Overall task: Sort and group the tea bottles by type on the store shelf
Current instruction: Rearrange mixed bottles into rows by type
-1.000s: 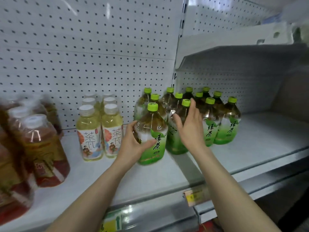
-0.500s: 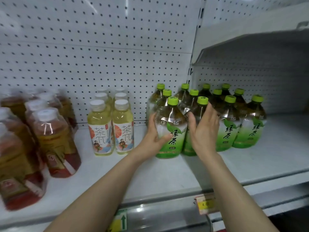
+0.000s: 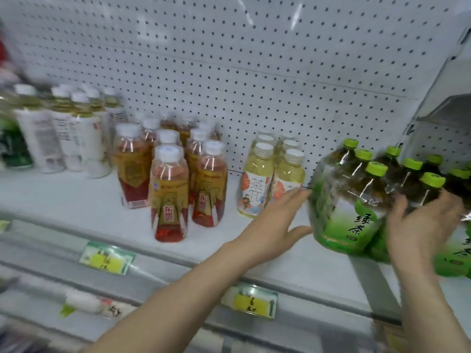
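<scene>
Left hand (image 3: pixel 275 225) now flat beside the 绿茶 bottle (image 3: pixel 349 212) — right hand (image 3: pixel 423 228) round its neighbour (image 3: pixel 420 194)

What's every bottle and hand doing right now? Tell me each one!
Front green-capped green tea bottle, capped, touched by left hand.
Second green-capped green tea bottle, capped, gripped by right hand.
Left hand, open, fingers straight.
Right hand, curled round second bottle.
Pale yellow white-capped bottles, upright, capped, grouped.
Red-amber white-capped bottles, upright, capped, grouped.
</scene>
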{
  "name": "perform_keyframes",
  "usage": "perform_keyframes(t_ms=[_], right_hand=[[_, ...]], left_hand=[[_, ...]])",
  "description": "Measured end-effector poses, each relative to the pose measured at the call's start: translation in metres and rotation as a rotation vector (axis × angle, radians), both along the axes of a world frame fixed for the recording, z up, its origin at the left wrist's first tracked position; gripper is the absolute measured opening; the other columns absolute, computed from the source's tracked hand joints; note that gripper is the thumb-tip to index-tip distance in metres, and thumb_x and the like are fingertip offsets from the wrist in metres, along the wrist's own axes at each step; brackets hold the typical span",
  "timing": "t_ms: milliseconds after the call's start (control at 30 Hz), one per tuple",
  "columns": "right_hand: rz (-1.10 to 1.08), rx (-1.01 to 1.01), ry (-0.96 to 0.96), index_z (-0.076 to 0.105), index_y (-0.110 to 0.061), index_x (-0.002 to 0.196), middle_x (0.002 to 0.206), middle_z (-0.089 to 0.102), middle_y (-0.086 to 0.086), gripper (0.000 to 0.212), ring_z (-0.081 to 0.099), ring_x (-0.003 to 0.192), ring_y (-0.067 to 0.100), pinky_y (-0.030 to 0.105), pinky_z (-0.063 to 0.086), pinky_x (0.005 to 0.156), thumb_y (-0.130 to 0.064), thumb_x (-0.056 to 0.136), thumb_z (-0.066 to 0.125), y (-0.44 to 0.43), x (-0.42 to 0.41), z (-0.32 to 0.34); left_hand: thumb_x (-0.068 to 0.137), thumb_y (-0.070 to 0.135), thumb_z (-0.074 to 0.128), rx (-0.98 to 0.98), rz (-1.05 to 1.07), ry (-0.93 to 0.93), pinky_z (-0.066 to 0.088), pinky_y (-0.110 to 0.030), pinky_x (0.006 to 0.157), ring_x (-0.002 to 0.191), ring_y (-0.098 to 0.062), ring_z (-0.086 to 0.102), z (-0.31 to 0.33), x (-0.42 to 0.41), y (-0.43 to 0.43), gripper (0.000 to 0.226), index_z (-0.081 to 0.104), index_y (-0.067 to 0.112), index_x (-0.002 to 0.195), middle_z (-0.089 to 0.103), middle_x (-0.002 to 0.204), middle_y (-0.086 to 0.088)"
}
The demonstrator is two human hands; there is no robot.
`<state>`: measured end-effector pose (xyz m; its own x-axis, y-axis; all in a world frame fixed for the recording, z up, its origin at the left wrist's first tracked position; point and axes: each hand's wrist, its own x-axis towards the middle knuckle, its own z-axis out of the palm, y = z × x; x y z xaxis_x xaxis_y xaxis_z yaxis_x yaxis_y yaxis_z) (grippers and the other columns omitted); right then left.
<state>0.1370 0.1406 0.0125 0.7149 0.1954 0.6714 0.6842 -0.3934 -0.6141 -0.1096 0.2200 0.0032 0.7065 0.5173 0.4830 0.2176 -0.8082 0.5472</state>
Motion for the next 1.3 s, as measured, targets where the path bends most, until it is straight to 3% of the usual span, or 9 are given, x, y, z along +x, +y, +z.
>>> perform_keyframes(t_ms=[167,267,467,567,700,900,1033,1167,1300], right_hand=[[0.299,0.205,-0.195,0.037,-0.008,0.142,0.149,0.036,0.018,0.054,0.032,0.139,0.030,0.045,0.027,0.116,-0.020,0.092,0.052,0.041,-0.121,0.008],[0.624,0.041,-0.169,0.044,-0.013,0.139,0.139,0.048,0.010,0.045,0.044,0.130,0.024,0.045,0.036,0.109,-0.022,0.097,0.053,0.074,-0.184,0.012],[0.838,-0.202,-0.165,0.046,-0.022,0.143,0.136,0.054,0.002,0.046,0.051,0.124,0.018,0.034,0.041,0.101,-0.041,0.101,0.048,0.127,-0.244,0.053],[0.836,-0.451,-0.153,0.048,-0.024,0.142,0.131,0.062,0.004,0.049,0.058,0.116,0.021,0.030,0.042,0.088,-0.047,0.099,0.047,0.163,-0.254,0.089],[0.793,-0.791,-0.098,0.059,-0.029,0.131,0.131,0.063,0.004,0.047,0.059,0.113,0.022,0.029,0.040,0.083,-0.056,0.093,0.053,0.199,-0.268,0.116],[0.710,-0.781,-0.017,0.067,-0.030,0.113,0.103,0.066,-0.002,0.036,0.064,0.083,0.014,0.027,0.048,0.065,-0.057,0.089,0.061,0.214,-0.271,0.128],[0.645,-0.645,-0.006,0.065,-0.027,0.119,0.105,0.069,0.002,0.034,0.069,0.073,0.017,0.036,0.057,0.078,-0.044,0.090,0.065,0.228,-0.263,0.131],[0.677,-0.812,0.032,0.060,-0.031,0.129,0.114,0.064,0.002,0.043,0.069,0.076,0.015,0.025,0.057,0.067,-0.050,0.090,0.063,0.254,-0.250,0.140],[0.740,-0.994,0.047,0.060,-0.035,0.127,0.107,0.062,-0.004,0.045,0.066,0.070,0.006,0.008,0.044,0.049,-0.054,0.087,0.067,0.277,-0.244,0.141]], left_hand=[[0.089,0.011,0.068,0.292,0.336,-0.312,0.038,-0.022,0.106,0.122,-0.016,0.052,0.013,-0.096,0.003,0.039,0.063,0.013,0.128,0.061,0.128,-0.003],[0.086,0.008,0.070,0.352,0.575,-0.441,0.035,-0.018,0.104,0.119,-0.016,0.049,0.011,-0.147,0.014,0.041,0.062,0.013,0.125,0.055,0.124,-0.001],[0.093,0.017,0.063,0.203,0.761,-0.381,0.042,-0.047,0.104,0.127,-0.027,0.045,0.019,-0.241,0.065,0.048,0.048,0.014,0.139,0.046,0.138,-0.012],[0.096,0.031,0.057,0.113,0.739,-0.210,0.035,-0.043,0.111,0.136,-0.027,0.038,0.038,-0.272,0.105,0.055,0.038,0.019,0.147,0.041,0.148,-0.011],[0.099,0.033,0.051,0.071,0.641,-0.108,0.040,-0.040,0.103,0.126,-0.027,0.050,0.062,-0.292,0.154,0.048,0.045,0.020,0.145,0.050,0.141,-0.010],[0.100,0.030,0.051,0.089,0.487,-0.028,0.042,-0.041,0.104,0.125,-0.025,0.052,0.084,-0.306,0.224,0.042,0.051,0.022,0.141,0.054,0.139,-0.007],[0.100,0.032,0.052,0.059,0.484,0.134,0.039,-0.038,0.104,0.130,-0.029,0.048,0.098,-0.296,0.271,0.053,0.037,0.024,0.150,0.046,0.149,-0.010],[0.099,0.043,0.050,-0.036,0.441,0.320,0.041,-0.037,0.104,0.132,-0.028,0.048,0.096,-0.279,0.300,0.060,0.029,0.030,0.153,0.044,0.152,-0.008],[0.098,0.036,0.054,-0.016,0.399,0.173,0.051,-0.033,0.083,0.098,-0.021,0.066,0.087,-0.267,0.311,0.036,0.053,0.032,0.134,0.063,0.129,0.001]])
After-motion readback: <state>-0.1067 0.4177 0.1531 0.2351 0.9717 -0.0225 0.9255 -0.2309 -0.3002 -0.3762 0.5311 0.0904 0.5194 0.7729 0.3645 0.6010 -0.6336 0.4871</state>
